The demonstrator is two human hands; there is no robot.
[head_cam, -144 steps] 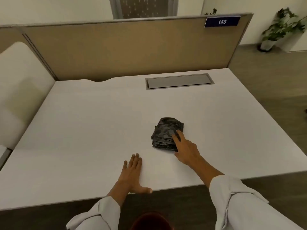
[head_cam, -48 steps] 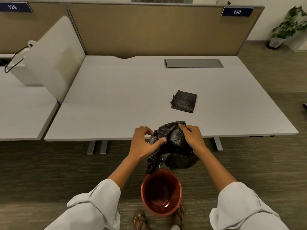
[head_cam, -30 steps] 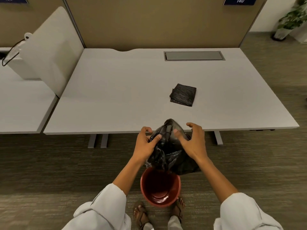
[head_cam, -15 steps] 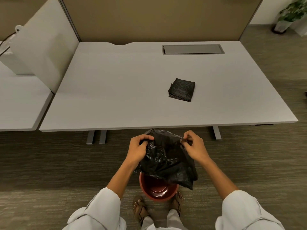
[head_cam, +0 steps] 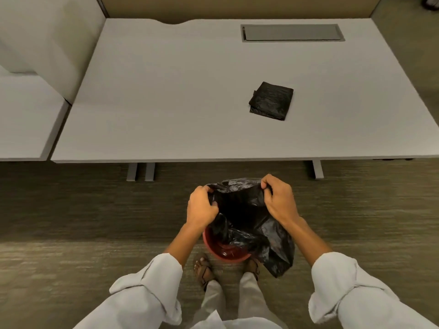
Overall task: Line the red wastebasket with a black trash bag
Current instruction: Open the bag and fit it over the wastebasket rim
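Both my hands hold a black trash bag (head_cam: 247, 219) by its mouth, which is pulled open between them. My left hand (head_cam: 200, 207) pinches the left edge and my right hand (head_cam: 279, 198) grips the right edge. The bag hangs down over the red wastebasket (head_cam: 225, 254), which stands on the carpet just in front of my feet. The bag's lower part drapes across the basket's right side and hides most of its rim; part of the bag dips into the basket.
A folded stack of black bags (head_cam: 272, 100) lies on the white desk (head_cam: 166, 103), whose front edge runs just beyond my hands. Desk legs (head_cam: 140, 172) stand on the carpet to the left. A second desk (head_cam: 26, 119) adjoins at left.
The bag has been spread wider at its mouth and lowered onto the wastebasket. My view has tilted further down.
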